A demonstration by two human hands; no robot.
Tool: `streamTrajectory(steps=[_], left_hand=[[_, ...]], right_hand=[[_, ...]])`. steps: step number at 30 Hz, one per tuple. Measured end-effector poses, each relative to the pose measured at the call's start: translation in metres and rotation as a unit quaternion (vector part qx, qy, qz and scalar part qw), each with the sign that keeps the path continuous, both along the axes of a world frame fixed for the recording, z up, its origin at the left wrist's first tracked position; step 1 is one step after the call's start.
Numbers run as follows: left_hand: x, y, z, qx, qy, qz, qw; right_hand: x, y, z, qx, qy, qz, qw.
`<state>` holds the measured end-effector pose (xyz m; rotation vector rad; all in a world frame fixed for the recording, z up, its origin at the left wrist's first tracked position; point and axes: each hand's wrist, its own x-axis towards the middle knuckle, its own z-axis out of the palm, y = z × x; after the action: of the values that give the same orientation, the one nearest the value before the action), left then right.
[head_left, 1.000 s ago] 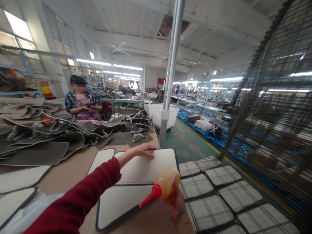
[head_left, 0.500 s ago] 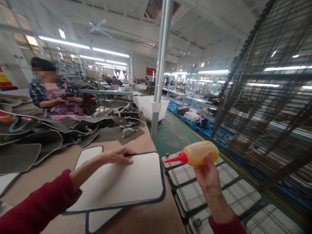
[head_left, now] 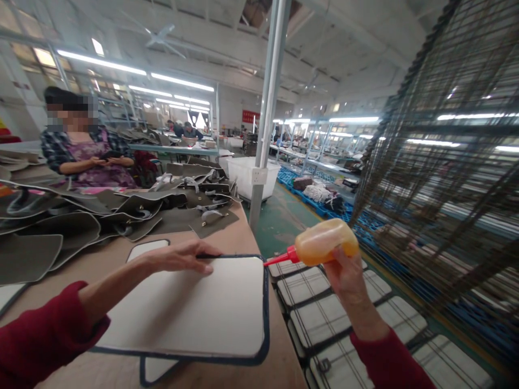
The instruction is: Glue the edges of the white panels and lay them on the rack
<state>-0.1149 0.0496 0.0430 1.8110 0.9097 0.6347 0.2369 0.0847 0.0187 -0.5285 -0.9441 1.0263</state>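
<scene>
My right hand [head_left: 344,270] is wrapped round a glue bottle [head_left: 322,242], a soft see-through one with yellowish liquid and a red nozzle [head_left: 286,256]. The bottle lies nearly level, and its tip points left at the far right corner of a white panel [head_left: 194,313] with a dark blue border; whether it touches cannot be made out. My left hand [head_left: 188,256] pinches the panel's far edge, thumb on top and fingers partly hidden beyond the edge. Under this panel, another bordered panel [head_left: 160,370] shows at the near side and a third [head_left: 148,248] at the far left.
Grey-brown cut pieces [head_left: 133,210] are heaped on the table [head_left: 279,373] at the far left. A person [head_left: 89,146] stands behind them. Right of the table are white panels on a rack [head_left: 316,308] and a tall wire rack [head_left: 438,135]. A post [head_left: 263,135] rises beyond the table corner.
My right hand has moved the bottle slightly left and up, bringing its tip closer to the panel's border. My left hand and the panel appear slightly further left.
</scene>
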Motion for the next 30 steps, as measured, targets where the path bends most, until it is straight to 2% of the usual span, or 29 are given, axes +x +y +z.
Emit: streamTrajectory(steps=[3,7,11,13,19,30], left_hand=[[-0.001,0.000,-0.004,-0.032,0.006,-0.005,0.999],[-0.002,0.001,-0.010,-0.036,-0.039,0.015,0.998],[-0.001,0.002,-0.005,-0.090,-0.011,-0.068,0.994],[0.000,0.001,0.000,-0.110,-0.008,-0.085,0.990],[0.005,-0.005,0.011,-0.128,-0.020,-0.056,0.990],[0.004,-0.009,0.012,-0.192,-0.038,0.001,0.981]], right_hand=[[0.000,-0.005,-0.001,-0.005,0.008,0.010,1.000],[-0.001,-0.013,0.001,-0.003,0.005,0.048,0.999],[-0.001,-0.021,0.004,0.004,-0.011,0.094,0.996],[0.000,-0.024,0.004,0.011,-0.009,0.096,0.995],[0.002,-0.031,0.003,0.025,-0.026,0.101,0.994],[0.003,-0.043,0.007,0.041,-0.021,0.141,0.989]])
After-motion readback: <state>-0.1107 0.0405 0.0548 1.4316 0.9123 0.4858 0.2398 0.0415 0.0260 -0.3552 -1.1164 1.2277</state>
